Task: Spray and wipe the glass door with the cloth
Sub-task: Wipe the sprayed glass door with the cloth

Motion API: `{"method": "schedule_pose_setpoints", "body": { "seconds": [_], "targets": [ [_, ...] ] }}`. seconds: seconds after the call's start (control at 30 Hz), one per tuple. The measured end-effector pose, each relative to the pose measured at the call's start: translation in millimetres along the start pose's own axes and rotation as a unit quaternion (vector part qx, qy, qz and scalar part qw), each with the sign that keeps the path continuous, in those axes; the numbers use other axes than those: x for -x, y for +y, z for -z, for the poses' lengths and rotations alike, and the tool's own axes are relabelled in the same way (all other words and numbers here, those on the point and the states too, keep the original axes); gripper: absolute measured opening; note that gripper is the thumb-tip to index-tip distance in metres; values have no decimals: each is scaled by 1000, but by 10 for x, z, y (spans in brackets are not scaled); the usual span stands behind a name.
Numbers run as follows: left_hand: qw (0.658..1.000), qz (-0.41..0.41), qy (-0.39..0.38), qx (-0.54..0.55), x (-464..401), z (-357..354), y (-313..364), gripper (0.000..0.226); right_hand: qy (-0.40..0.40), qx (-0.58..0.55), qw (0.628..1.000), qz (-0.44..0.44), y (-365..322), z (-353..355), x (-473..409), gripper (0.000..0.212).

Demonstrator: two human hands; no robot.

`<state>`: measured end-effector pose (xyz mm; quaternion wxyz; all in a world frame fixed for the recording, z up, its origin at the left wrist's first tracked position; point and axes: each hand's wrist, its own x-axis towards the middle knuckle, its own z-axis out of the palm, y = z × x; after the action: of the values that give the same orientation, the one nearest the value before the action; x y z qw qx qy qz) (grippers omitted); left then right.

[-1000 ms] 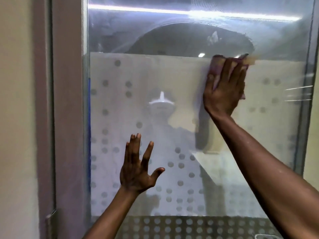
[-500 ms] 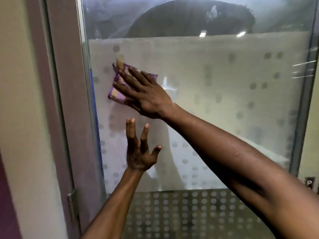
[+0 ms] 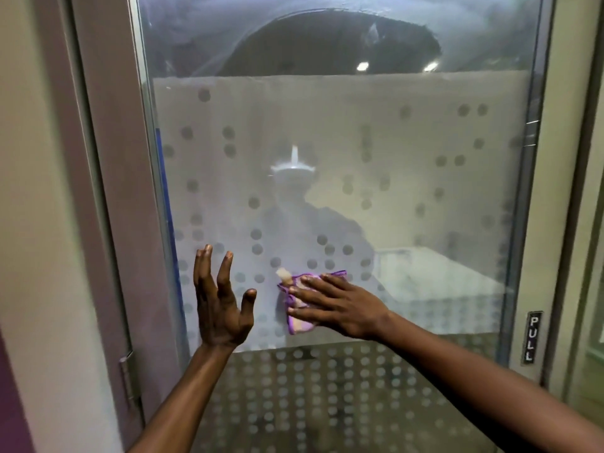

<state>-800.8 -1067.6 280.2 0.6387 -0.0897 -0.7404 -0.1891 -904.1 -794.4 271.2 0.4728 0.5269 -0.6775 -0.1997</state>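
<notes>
Frosted glass door (image 3: 376, 125) — right hand (image 3: 340, 305) flat on half-hidden cloth (image 3: 299, 324), left hand (image 3: 219, 305) spread, empty.

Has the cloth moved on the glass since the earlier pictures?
Yes. The cloth, under the right hand, went from the top edge of the frosted band down to near its bottom edge.

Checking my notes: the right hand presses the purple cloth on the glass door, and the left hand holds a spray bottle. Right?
No. The head view shows the left hand empty, fingers open; the right hand presses the purple cloth on the glass door.
</notes>
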Motion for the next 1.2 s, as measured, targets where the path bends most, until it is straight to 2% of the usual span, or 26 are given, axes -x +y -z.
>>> {"method": "schedule_pose_setpoints", "body": {
  "seconds": [0.13, 0.2, 0.23, 0.27, 0.37, 0.47, 0.57, 0.6, 0.63, 0.7, 0.73, 0.77, 0.83, 0.87, 0.9, 1.0, 1.07, 1.2],
  "targets": [
    [999, 29, -17, -1, 137, 91, -49, 67, 46, 28, 994, -100, 394, 83, 524, 55],
    [999, 31, -27, -2, 197, 121, -91, 66, 69, 26, 975, -211, 599, 140, 788, 57],
    [999, 35, -31, -1, 228, 128, -100, 66, 84, 12, 953, -292, 675, 175, 923, 59],
    [999, 39, -34, 1, 255, 129, -103, 65, 101, -9, 919, -381, 726, 205, 1047, 61],
    [998, 47, -47, 17, 336, 102, -30, 65, 161, -62, 771, -613, 695, 263, 1304, 60],
    [995, 47, -73, 52, 398, 31, 162, 65, 211, -129, 647, -721, 496, 225, 1388, 59],
    [989, 57, -97, 96, 446, -30, 451, 63, 216, -254, 482, -811, 163, 389, 1380, 54],
    [986, 66, -107, 110, 480, -47, 552, 62, 242, -303, 428, -816, 22, 512, 1336, 48],
    [982, 78, -118, 126, 528, -63, 658, 60, 292, -366, 391, -793, -147, 653, 1284, 38],
    [971, 108, -141, 161, 658, -91, 853, 53, 380, -545, 330, -670, -504, 863, 1207, 32],
    [964, 125, -153, 180, 735, -103, 946, 48, 407, -627, 273, -606, -679, 951, 1200, 34],
    [954, 145, -168, 199, 807, -112, 1044, 43, 408, -679, 197, -578, -844, 1063, 1166, 35],
    [927, 189, -218, 238, 985, -146, 1227, 34, 367, -731, 66, -572, -1185, 1179, 1183, 58],
    [909, 210, -248, 261, 1076, -160, 1313, 31, 356, -753, 9, -553, -1357, 1239, 1193, 68],
    [887, 231, -281, 283, 1169, -173, 1392, 27, 351, -765, -30, -539, -1485, 1297, 1206, 74],
    [809, 290, -376, 345, 1410, -169, 1577, 23, 353, -776, -93, -514, -1709, 1479, 1170, 82],
    [766, 320, -416, 372, 1568, -145, 1689, 37, 343, -768, -85, -534, -1810, 1531, 1210, 78],
    [695, 386, -451, 405, 1840, -54, 1918, 45, 316, -748, -82, -579, -2048, 1610, 1440, 63]
  ]
}}
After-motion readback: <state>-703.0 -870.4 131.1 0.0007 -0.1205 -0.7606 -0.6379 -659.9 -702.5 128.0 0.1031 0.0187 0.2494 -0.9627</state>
